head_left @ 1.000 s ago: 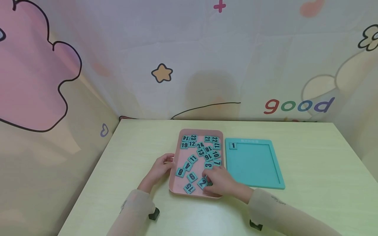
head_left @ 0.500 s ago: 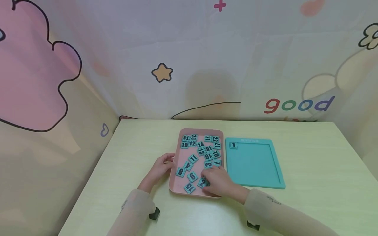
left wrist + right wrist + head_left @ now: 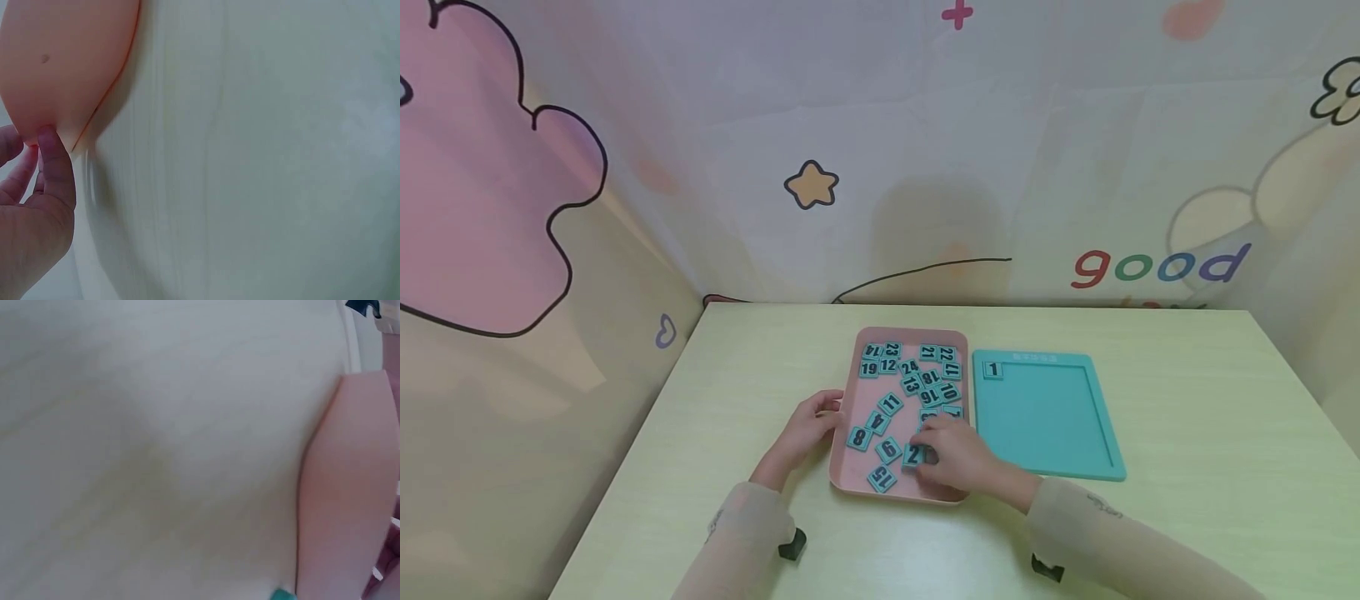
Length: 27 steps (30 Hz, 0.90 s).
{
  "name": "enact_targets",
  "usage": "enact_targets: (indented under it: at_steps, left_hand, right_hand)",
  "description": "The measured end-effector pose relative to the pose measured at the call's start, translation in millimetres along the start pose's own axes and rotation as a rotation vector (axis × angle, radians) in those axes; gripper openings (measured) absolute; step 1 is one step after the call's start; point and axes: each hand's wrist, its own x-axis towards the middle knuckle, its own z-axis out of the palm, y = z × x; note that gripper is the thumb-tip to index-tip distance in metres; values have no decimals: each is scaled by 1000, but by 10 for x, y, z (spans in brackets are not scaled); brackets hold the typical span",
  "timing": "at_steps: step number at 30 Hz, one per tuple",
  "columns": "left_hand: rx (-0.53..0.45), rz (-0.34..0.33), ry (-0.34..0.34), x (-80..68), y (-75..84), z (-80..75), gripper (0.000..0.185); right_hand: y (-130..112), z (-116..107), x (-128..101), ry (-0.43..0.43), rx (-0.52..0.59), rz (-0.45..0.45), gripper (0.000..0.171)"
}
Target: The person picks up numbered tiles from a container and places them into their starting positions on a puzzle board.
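In the head view, my left hand is at the left side of a pink tray. The left wrist view shows the thumb on the outer wall of the tray and fingers behind it, pinching its edge. My right hand reaches over the tray's lower right, thumb and forefinger pinching a teal tile marked 2. That hand partly covers the tiles marked 3 and 7. Several more number tiles lie in the tray, among them 15 and 8. In the right wrist view, only fingers at the edge show.
Right of the tray lies a teal board with a raised frame; a tile marked 1 sits in its upper left corner. Both rest on a pale wooden table. A printed cloth wall rises behind the table.
The tile marked 2 has turned and shifted slightly up in the right hand's fingers; before, it lay tilted. The right hand has moved up a little. The left hand stays in place.
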Motion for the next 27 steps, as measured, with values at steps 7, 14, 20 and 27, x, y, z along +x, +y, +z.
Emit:
enact_targets:
  at_steps: [7, 14, 20, 27]
  left_hand:
    - [-4, -14, 9, 4, -7, 4, 35]
    - [-5, -5, 8, 19, -18, 8, 36]
    - [5, 5, 5, 26, -22, 0, 36]
    - [-2, 4, 8, 2, 2, 7, 35]
  right_hand:
    - [114, -193, 14, 4, 102, -30, 30]
    - [305, -385, 3, 27, 154, 28, 32]
    - [491, -501, -13, 79, 151, 88, 35]
    - [802, -530, -66, 121, 172, 186, 32]
